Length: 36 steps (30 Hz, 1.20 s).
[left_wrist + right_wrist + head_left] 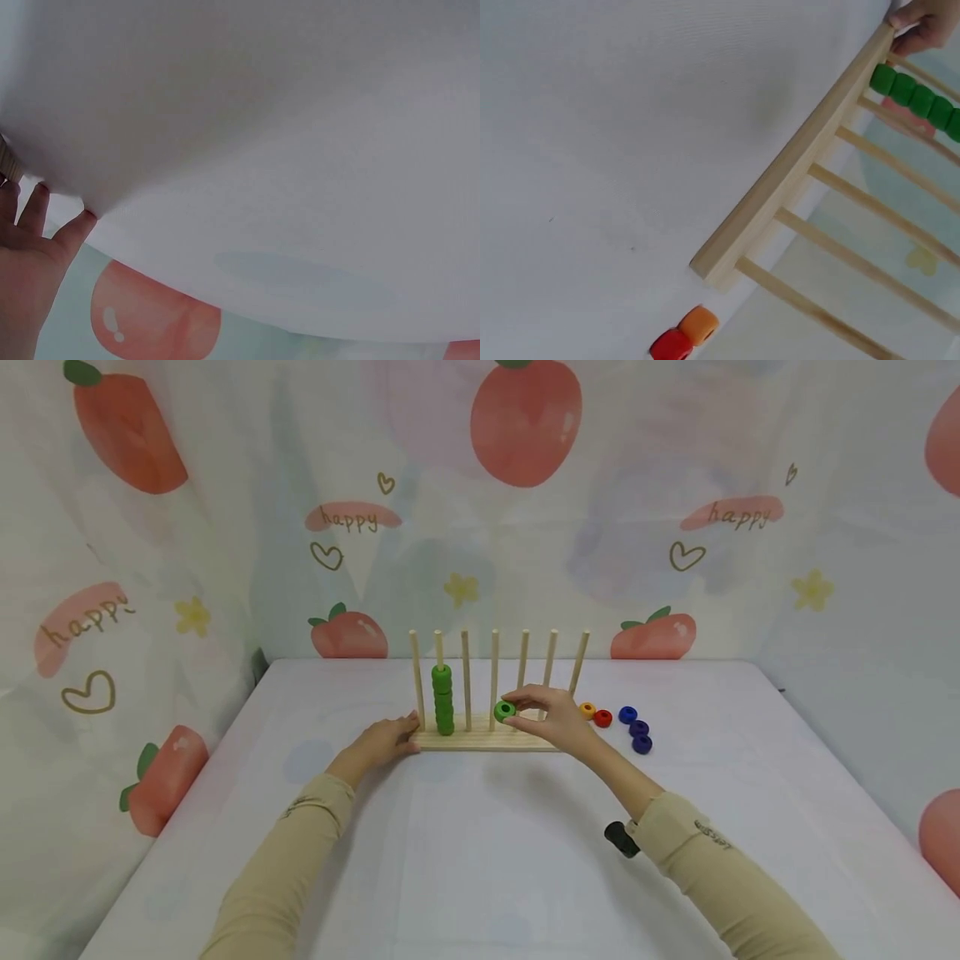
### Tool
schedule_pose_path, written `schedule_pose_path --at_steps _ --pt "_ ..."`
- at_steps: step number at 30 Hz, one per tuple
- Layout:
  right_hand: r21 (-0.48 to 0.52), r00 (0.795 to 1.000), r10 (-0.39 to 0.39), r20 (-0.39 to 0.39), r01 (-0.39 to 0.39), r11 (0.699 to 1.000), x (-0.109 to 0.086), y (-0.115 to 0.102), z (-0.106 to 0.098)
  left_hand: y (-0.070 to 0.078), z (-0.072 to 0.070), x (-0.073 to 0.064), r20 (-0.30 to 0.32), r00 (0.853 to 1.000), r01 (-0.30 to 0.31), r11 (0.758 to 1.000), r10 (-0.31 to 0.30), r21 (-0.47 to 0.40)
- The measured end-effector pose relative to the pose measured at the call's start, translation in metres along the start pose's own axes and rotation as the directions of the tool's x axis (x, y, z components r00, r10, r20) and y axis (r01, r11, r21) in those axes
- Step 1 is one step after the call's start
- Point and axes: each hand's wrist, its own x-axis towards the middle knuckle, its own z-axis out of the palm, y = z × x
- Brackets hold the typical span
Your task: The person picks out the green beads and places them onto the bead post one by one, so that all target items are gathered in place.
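Observation:
A wooden peg rack [487,742] with several upright rods stands on the table. On its second rod from the left is a stack of green beads [444,703]. My left hand [381,740] holds the left end of the base, thumb in front and fingers behind; the left wrist view shows some of that hand's fingers spread on the table. Between thumb and fingertips, my right hand [558,720] pinches a single green bead [499,715] in front of the middle rods, its hole visible. The right wrist view shows the rack base [780,172] but not the right hand.
Right of the rack lie a yellow-orange bead [587,710], a red bead [603,719], a blue bead [627,716] and two purple beads [641,744]. A dark object [622,840] sits at the right cuff. A printed cloth backdrop [525,585] rises behind the table.

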Motion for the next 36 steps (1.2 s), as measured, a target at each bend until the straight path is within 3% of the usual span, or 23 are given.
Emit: schedule_pose_path --at_steps 10,17,24,36 --pt "0.060 0.998 -0.056 -0.005 0.056 0.997 0.018 -0.008 0.016 -0.004 0.000 0.003 0.010 1.000 -0.020 1.000 0.020 -0.011" --pt "0.049 0.995 -0.102 -0.022 0.103 0.993 0.032 -0.016 0.018 -0.005 -0.002 0.006 0.044 0.999 -0.004 1.000 0.004 -0.004" --pt "0.050 0.994 -0.108 -0.024 0.109 0.993 0.045 -0.022 0.019 -0.007 -0.003 0.010 0.030 0.999 0.021 0.999 -0.020 -0.031" --pt "0.021 0.988 -0.155 0.002 0.155 0.988 0.067 -0.038 0.020 -0.002 -0.012 0.018 0.027 0.998 -0.056 0.998 0.055 0.033"
